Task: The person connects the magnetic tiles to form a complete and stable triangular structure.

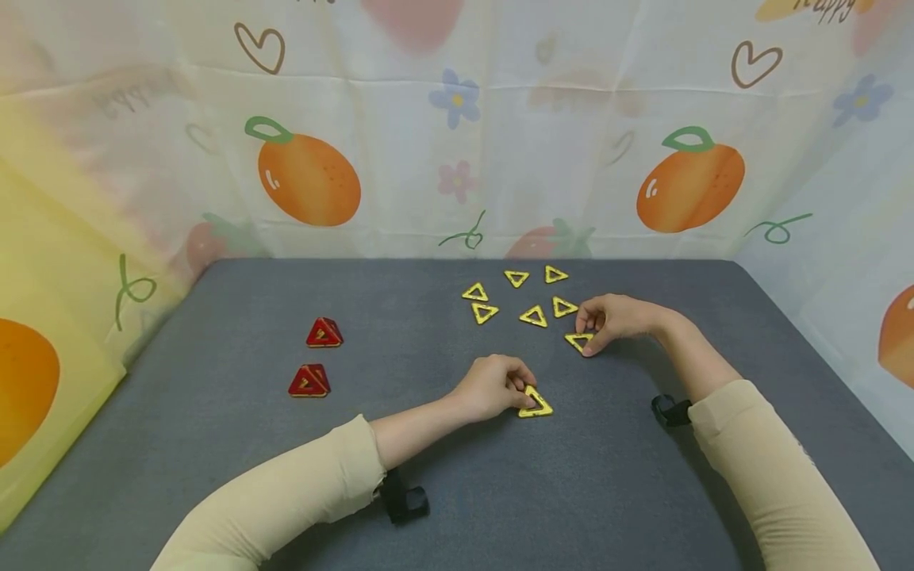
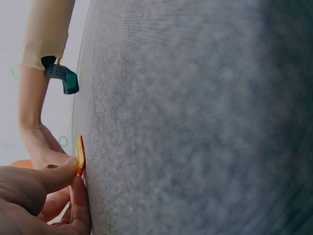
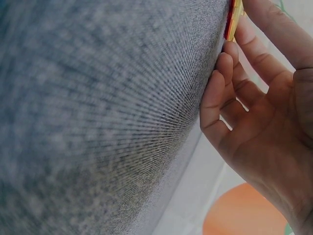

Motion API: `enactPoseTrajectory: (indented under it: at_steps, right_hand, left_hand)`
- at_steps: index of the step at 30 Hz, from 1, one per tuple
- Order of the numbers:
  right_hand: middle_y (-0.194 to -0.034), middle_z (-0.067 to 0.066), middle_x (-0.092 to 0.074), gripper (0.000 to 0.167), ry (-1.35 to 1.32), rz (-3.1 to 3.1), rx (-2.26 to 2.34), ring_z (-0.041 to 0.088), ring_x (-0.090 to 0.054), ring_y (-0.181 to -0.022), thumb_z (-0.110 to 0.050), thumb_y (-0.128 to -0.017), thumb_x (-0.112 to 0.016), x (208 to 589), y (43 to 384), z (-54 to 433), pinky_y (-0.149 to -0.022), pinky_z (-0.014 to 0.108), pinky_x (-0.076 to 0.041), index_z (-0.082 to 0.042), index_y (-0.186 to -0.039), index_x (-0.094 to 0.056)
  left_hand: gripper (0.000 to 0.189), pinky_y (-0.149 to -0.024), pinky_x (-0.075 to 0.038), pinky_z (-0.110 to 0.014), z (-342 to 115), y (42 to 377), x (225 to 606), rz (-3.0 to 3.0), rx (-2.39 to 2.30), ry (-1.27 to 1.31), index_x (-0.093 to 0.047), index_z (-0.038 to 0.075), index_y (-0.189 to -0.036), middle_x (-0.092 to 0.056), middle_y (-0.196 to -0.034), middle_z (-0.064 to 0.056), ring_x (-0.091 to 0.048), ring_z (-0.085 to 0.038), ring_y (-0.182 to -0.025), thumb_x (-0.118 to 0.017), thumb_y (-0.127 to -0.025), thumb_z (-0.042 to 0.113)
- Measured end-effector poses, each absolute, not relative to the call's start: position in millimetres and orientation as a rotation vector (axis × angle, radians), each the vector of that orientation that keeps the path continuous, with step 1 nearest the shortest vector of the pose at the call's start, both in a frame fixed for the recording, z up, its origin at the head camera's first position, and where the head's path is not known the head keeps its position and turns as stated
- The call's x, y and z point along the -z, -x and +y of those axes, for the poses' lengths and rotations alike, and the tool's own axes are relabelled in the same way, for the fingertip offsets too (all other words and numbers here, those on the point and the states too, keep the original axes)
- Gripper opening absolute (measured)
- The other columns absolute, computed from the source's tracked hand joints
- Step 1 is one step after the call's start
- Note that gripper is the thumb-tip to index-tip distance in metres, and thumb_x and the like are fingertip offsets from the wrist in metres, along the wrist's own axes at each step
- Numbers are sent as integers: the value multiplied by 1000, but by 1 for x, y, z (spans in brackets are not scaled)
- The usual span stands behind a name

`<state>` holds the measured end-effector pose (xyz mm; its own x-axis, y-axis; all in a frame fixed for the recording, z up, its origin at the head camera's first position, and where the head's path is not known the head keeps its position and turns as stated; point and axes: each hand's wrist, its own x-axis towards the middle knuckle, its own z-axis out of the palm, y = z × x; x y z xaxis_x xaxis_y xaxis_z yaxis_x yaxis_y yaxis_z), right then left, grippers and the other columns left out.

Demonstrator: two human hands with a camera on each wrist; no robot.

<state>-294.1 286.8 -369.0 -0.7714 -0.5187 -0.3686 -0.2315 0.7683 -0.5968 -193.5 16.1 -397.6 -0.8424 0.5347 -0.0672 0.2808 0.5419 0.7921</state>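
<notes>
My left hand [image 1: 494, 388] pinches a yellow triangular frame tile [image 1: 537, 411] close over the grey table. In the left wrist view this tile [image 2: 80, 154] stands edge-on between thumb and fingers. Farther back and to the right, my right hand [image 1: 616, 319] holds another yellow triangular tile [image 1: 575, 336] between thumb and fingers. The right wrist view catches only part of that tile [image 3: 234, 23], with red along its underside. Several more yellow triangular tiles lie loosely scattered just beyond both hands, one [image 1: 564, 312] right beside my right fingers.
Two red pyramids, a farther one [image 1: 324, 334] and a nearer one [image 1: 310, 382], stand on the left part of the grey table [image 1: 214, 444]. A printed curtain [image 1: 400, 159] rises behind the table's back edge. Black straps hang at both cuffs.
</notes>
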Motion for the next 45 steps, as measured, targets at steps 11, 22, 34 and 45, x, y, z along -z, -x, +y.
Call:
enactPoseTrajectory:
  at_steps: [11,22,34,45]
  right_hand:
    - [-87,4,-56,38,545,2432,723,18,-48,-80,-23,-78,-85,371,295,287,-72,30,-42,-5,-102,-62]
    - [-87,5,-56,38,564,2435,730,18,-47,-79,-23,-79,-84,367,293,287,-71,31,-41,-4,-103,-61]
    - [-89,7,-56,37,572,2428,732,18,-47,-79,-21,-80,-83,366,290,284,-71,31,-41,-2,-102,-60]
    - [-85,4,-58,36,545,2479,664,17,-50,-75,-22,-80,-83,363,287,280,-69,31,-42,-4,-99,-58]
  left_hand:
    - [39,-64,-47,-18,1,198,402,2432,-1161,-747,-69,10,-113,-64,-94,-3,-57,-4,-66,-84,-79,19]
    - [42,-62,-43,-18,-8,201,400,2423,-1065,-885,-69,11,-118,-62,-95,-6,-54,-6,-66,-84,-80,21]
    - [40,-61,-42,-17,-8,202,403,2435,-1051,-973,-69,11,-119,-61,-92,-7,-51,-3,-63,-82,-82,20]
    - [37,-63,-42,-17,-8,201,399,2455,-1011,-983,-70,13,-118,-61,-93,-7,-50,-4,-67,-80,-84,20]
